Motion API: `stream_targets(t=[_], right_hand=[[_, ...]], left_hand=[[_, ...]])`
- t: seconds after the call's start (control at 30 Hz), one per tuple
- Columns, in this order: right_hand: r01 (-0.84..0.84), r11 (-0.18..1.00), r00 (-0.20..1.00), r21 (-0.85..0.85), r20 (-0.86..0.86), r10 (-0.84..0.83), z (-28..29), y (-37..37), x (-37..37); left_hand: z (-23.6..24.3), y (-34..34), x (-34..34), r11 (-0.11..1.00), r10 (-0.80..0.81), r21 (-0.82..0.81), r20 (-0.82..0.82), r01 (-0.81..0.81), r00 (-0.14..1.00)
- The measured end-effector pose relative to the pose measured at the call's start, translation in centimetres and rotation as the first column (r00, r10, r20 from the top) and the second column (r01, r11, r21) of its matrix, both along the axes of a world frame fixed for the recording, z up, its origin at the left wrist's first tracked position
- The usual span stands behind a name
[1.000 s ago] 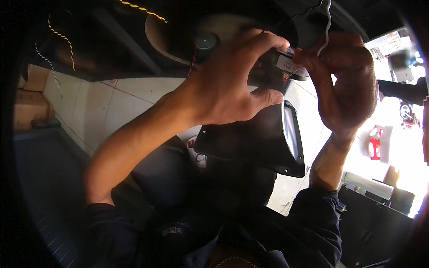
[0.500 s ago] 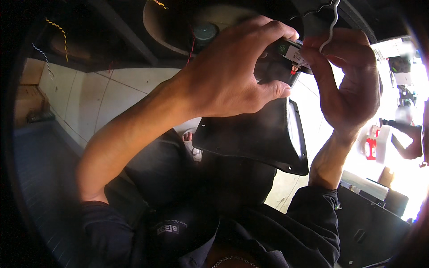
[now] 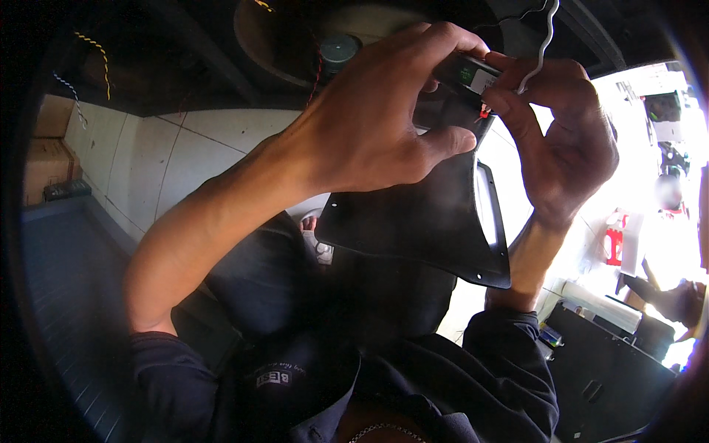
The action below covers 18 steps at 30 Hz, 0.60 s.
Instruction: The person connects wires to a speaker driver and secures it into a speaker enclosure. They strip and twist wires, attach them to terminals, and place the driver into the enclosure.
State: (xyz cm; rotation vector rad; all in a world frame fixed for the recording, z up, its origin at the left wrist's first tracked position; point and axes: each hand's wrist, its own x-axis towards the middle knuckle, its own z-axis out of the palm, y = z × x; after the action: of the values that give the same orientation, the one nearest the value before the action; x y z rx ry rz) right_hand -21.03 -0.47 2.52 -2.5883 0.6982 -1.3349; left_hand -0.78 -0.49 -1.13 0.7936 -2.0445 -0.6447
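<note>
Up near the top of the view, my left hand [image 3: 369, 118] curls its fingers around the far side of a small dark box [image 3: 456, 71] with a pale label; its thumb stands off below. At the box's right end, my right hand [image 3: 565, 133] has thumb and forefinger closed on a white cable [image 3: 548, 37] that runs up out of view. Just under the label sits a small red connector [image 3: 484, 112], close to the right fingertips. The exact contact there is partly hidden by my fingers. Below my left hand hangs a black curved panel [image 3: 413, 229] with screw holes along its edge.
Overhead spans a dark frame [image 3: 199, 52] with a round opening. Twisted yellow [image 3: 100, 55], blue-white [image 3: 70, 96] and red wires [image 3: 320, 66] dangle from it. Cardboard boxes [image 3: 48, 162] stand at far left. A black case [image 3: 605, 376] lies at lower right, near a bright, cluttered area.
Both hands have shifted slightly left, my right hand more so, with the small box and the cable's lower end. At the right edge, a blurred dark shape has moved lower.
</note>
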Motion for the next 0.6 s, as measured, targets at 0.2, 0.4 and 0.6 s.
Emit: stream_targets(t=[0.2, 0.4, 0.6], right_hand=[[-0.035, 0.999, 0.993, 0.025, 0.116, 0.032, -0.6, -0.3, -0.2], [-0.030, 0.999, 0.990, 0.040, 0.136, 0.024, -0.4, 0.0, 0.4], [-0.035, 0.999, 0.978, 0.040, 0.208, 0.026, -0.4, -0.2, 1.7]], left_hand=[[1.9, 2.0, 1.1, 0.943, 0.233, -0.255, 0.045, -0.214, 0.971], [1.7, 4.6, 0.5, 0.934, 0.323, -0.175, 0.035, -0.312, 0.946], [1.2, 4.4, -1.3, 0.928, 0.252, 0.308, -0.096, -0.212, 0.963]])
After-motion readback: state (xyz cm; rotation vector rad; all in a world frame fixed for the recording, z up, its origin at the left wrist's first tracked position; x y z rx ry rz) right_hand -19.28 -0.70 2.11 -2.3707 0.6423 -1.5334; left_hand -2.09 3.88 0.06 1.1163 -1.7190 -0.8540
